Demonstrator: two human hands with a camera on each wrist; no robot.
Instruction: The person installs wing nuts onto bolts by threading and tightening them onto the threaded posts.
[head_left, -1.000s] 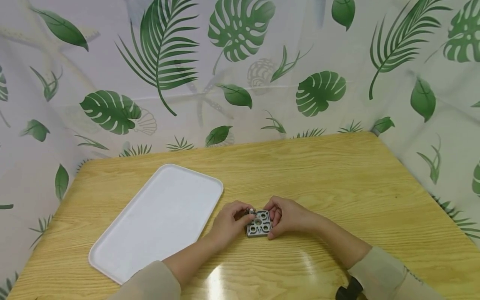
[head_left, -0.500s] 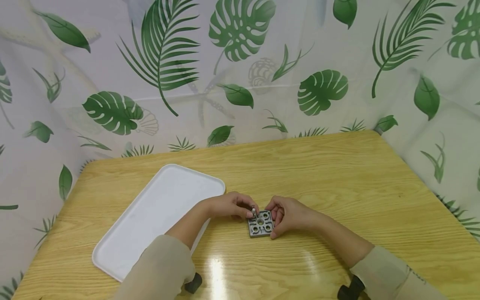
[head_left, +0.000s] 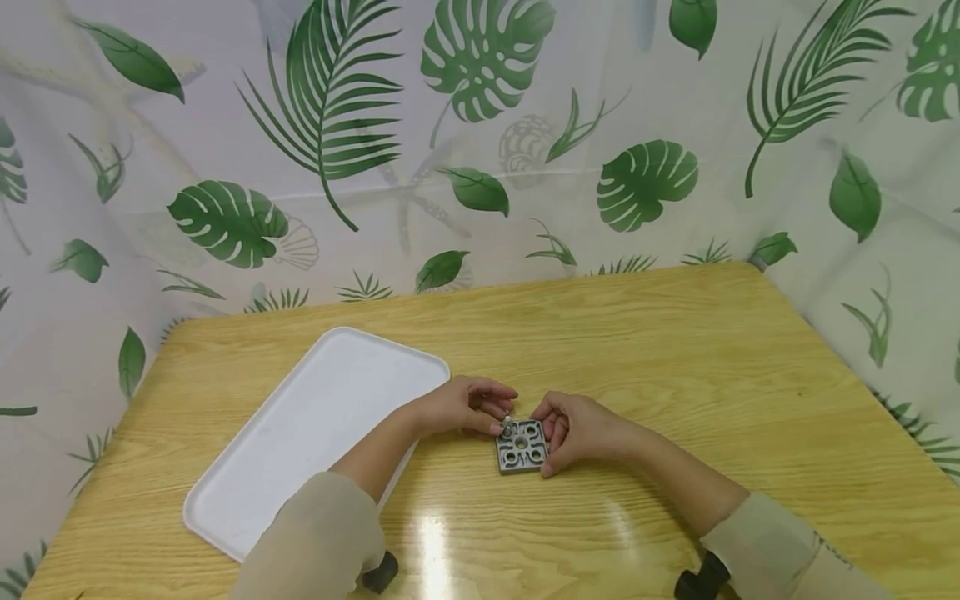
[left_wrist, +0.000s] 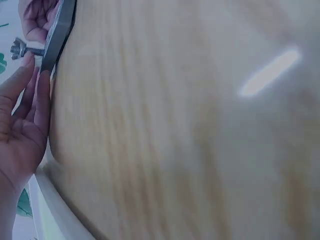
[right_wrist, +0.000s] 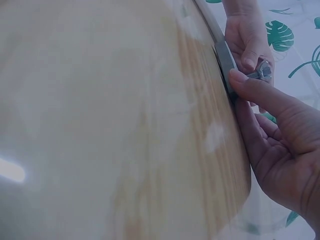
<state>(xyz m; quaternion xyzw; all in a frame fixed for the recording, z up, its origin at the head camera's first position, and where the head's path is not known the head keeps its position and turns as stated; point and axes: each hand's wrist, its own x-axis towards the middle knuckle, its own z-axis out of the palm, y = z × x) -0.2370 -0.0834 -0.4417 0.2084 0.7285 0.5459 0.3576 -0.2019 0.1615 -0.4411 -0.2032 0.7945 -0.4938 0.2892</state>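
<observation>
A square grey metal plate (head_left: pixel 522 456) with several round holes lies on the table. At its far left corner a small metal bolt (head_left: pixel 507 426) stands upright; the left wrist view shows its threaded shank and a lobed piece (left_wrist: pixel 19 48) at its free end. My left hand (head_left: pixel 456 407) is beside that corner, thumb tip right at the bolt, the other fingers extended and apart from it. With thumb and forefinger my right hand (head_left: pixel 581 431) pinches the plate's right edge. In the right wrist view, the right thumb presses on the plate (right_wrist: pixel 226 62), the bolt (right_wrist: pixel 262 71) just beyond.
A white rectangular tray (head_left: pixel 330 417) lies at an angle on the left, partly under the left forearm. The wooden table (head_left: pixel 660 350) ends at a leaf-printed cloth backdrop (head_left: pixel 555 183) behind and at the sides. Black straps (head_left: pixel 701 577) show near both sleeves.
My left forearm has swung up and over the tray's edge. The left forefinger has lifted off the bolt and the fingers have spread. The right hand keeps its pinch on the plate.
</observation>
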